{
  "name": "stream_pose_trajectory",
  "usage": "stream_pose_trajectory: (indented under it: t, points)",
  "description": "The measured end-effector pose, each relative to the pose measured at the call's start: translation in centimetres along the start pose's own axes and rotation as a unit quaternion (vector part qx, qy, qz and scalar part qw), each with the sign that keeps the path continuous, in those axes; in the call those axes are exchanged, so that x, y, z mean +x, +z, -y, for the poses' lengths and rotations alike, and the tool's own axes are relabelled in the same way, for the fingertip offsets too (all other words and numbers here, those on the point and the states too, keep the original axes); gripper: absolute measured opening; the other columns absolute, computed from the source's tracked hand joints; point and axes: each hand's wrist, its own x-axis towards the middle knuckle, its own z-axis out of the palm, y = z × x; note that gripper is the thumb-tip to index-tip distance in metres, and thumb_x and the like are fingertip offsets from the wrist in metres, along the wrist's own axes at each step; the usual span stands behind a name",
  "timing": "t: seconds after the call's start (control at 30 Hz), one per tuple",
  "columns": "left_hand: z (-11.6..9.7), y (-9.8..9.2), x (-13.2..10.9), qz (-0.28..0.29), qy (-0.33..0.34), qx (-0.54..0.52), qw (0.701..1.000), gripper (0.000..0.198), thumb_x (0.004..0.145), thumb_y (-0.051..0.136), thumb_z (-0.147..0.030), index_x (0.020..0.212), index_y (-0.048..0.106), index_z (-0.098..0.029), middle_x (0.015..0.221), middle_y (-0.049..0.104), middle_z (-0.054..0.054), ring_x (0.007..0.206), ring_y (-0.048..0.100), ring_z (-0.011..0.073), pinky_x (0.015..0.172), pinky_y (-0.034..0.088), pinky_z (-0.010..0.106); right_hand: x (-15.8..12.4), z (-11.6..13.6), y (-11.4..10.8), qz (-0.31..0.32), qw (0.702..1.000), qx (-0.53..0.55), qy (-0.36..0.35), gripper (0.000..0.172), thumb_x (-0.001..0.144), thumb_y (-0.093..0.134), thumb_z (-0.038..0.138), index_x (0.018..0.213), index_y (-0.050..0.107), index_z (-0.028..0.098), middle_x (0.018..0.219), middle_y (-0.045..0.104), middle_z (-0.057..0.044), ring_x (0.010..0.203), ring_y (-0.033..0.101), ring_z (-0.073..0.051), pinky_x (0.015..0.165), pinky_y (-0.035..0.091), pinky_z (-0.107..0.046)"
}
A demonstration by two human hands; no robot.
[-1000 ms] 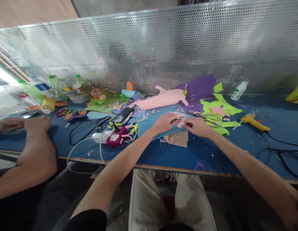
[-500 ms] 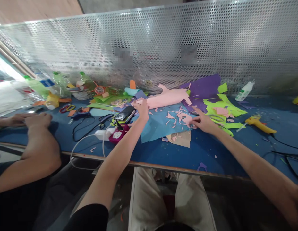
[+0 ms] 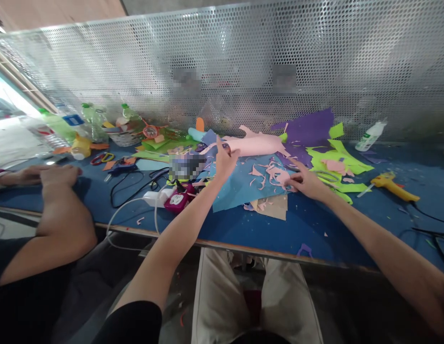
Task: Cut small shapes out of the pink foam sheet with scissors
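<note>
My left hand [image 3: 224, 161] is lifted over the far edge of a blue paper sheet [image 3: 239, 188]. Its fingers are pinched on a small piece I cannot make out, just in front of a pink paper cut-out [image 3: 257, 143]. My right hand [image 3: 305, 181] rests on the right side of the blue sheet. Its thumb and fingers are closed on a pink paper scrap [image 3: 282, 179] among several pink offcuts. A brown card piece [image 3: 274, 205] sticks out from under the blue sheet.
Another person's arms [image 3: 53, 191] rest on the blue table at left. Purple [image 3: 308, 126] and lime paper [image 3: 343, 162], green scissors [image 3: 325, 177], a yellow glue gun [image 3: 394, 186], a white bottle [image 3: 370, 136], cables [image 3: 132, 191], a white charger [image 3: 155, 197] and drink bottles [image 3: 57, 126] lie about. A perforated metal screen [image 3: 243, 62] closes the back.
My left hand left the spot beside my right hand, reached toward the pink cut-out, and is now lifted with its fingers pinched. My right hand stayed on the pink scraps.
</note>
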Motion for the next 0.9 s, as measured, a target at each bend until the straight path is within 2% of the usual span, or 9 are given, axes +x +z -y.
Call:
stream_pose_trajectory:
  t: [0.13, 0.27, 0.33, 0.43, 0.5, 0.6, 0.73, 0.8, 0.9]
  points:
    - [-1.1, -0.3, -0.7, 0.061, 0.177, 0.243, 0.952, 0.059, 0.089, 0.067, -0.027, 0.146, 0.051, -0.019, 0.097, 0.069, 0.011, 0.127, 0.051, 0.0332, 0.115, 0.032, 0.051, 0.0, -0.2, -0.2, -0.006, 1.000, -0.026, -0.007, 0.069, 0.088, 0.067, 0.031, 0.150, 0.039, 0.026, 0.081, 0.082, -0.002, 0.052, 0.066, -0.017, 0.057, 0.054, -0.030]
    - [-1.2, 0.2, -1.3, 0.164, 0.261, 0.270, 0.912, 0.030, 0.098, 0.050, -0.023, 0.120, 0.069, -0.025, 0.114, 0.071, 0.012, 0.131, 0.051, 0.0308, 0.117, 0.032, 0.053, 0.0, -0.2, -0.4, -0.009, 0.999, -0.040, -0.027, 0.066, 0.089, 0.064, 0.031, 0.150, 0.039, 0.027, 0.082, 0.082, -0.001, 0.053, 0.068, -0.019, 0.060, 0.054, -0.032]
    - [-1.3, 0.7, -2.1, 0.231, 0.284, 0.247, 0.897, 0.033, 0.099, 0.046, -0.024, 0.123, 0.069, -0.025, 0.130, 0.067, 0.012, 0.130, 0.055, 0.0299, 0.114, 0.038, 0.050, 0.0, -0.2, -0.4, -0.014, 0.998, -0.055, -0.040, 0.066, 0.090, 0.063, 0.032, 0.151, 0.038, 0.026, 0.075, 0.080, 0.001, 0.053, 0.068, -0.019, 0.062, 0.054, -0.033]
    - [-1.9, 1.4, -3.7, 0.290, 0.261, 0.212, 0.896, 0.057, 0.096, 0.057, -0.034, 0.152, 0.047, -0.028, 0.157, 0.047, 0.015, 0.124, 0.061, 0.0332, 0.102, 0.050, 0.046, 0.0, 0.0, -0.5, -0.019, 0.996, -0.067, -0.049, 0.068, 0.091, 0.062, 0.034, 0.153, 0.035, 0.026, 0.074, 0.078, 0.002, 0.054, 0.068, -0.020, 0.063, 0.053, -0.033]
    - [-2.6, 1.7, -4.6, 0.268, 0.209, 0.166, 0.926, 0.070, 0.093, 0.063, -0.036, 0.158, 0.037, -0.028, 0.160, 0.042, 0.017, 0.119, 0.063, 0.0343, 0.094, 0.055, 0.045, -0.1, 0.0, -0.5, -0.019, 0.996, -0.070, -0.052, 0.070, 0.092, 0.061, 0.035, 0.155, 0.031, 0.026, 0.074, 0.079, 0.001, 0.055, 0.068, -0.020, 0.061, 0.053, -0.033]
    - [-3.8, 2.0, -4.8, 0.159, 0.100, 0.006, 0.982, 0.071, 0.093, 0.068, -0.032, 0.157, 0.037, -0.030, 0.158, 0.043, 0.016, 0.121, 0.061, 0.0316, 0.087, 0.060, 0.042, -0.2, 0.1, -0.6, -0.012, 0.996, -0.069, -0.052, 0.075, 0.093, 0.059, 0.037, 0.158, 0.024, 0.028, 0.080, 0.080, -0.001, 0.056, 0.068, -0.021, 0.058, 0.052, -0.032]
    - [-3.9, 1.8, -3.7, 0.033, 0.021, -0.194, 0.980, 0.067, 0.095, 0.067, -0.026, 0.155, 0.038, -0.036, 0.156, 0.044, 0.009, 0.119, 0.063, 0.0260, 0.081, 0.064, 0.039, -0.4, 0.4, -0.6, -0.010, 0.996, -0.068, -0.056, 0.074, 0.092, 0.059, 0.035, 0.157, 0.025, 0.027, 0.084, 0.082, -0.003, 0.057, 0.070, -0.022, 0.059, 0.055, -0.034]
    - [-3.3, 1.6, -3.4, 0.039, 0.039, -0.178, 0.982, 0.063, 0.095, 0.066, -0.031, 0.153, 0.041, -0.036, 0.152, 0.049, 0.009, 0.118, 0.065, 0.0267, 0.078, 0.064, 0.037, -0.5, 0.7, -0.6, -0.027, 0.995, -0.076, -0.056, 0.073, 0.091, 0.061, 0.034, 0.156, 0.029, 0.027, 0.082, 0.081, -0.003, 0.056, 0.069, -0.022, 0.062, 0.055, -0.036]
    - [-2.1, 1.6, -3.8, 0.136, 0.095, -0.082, 0.983, 0.051, 0.097, 0.061, -0.038, 0.147, 0.051, -0.030, 0.137, 0.063, 0.011, 0.109, 0.070, 0.0264, 0.074, 0.062, 0.034, -0.6, 1.1, -0.7, -0.078, 0.991, -0.082, -0.067, 0.070, 0.092, 0.060, 0.034, 0.155, 0.031, 0.027, 0.084, 0.082, -0.003, 0.061, 0.071, -0.023, 0.068, 0.056, -0.038]
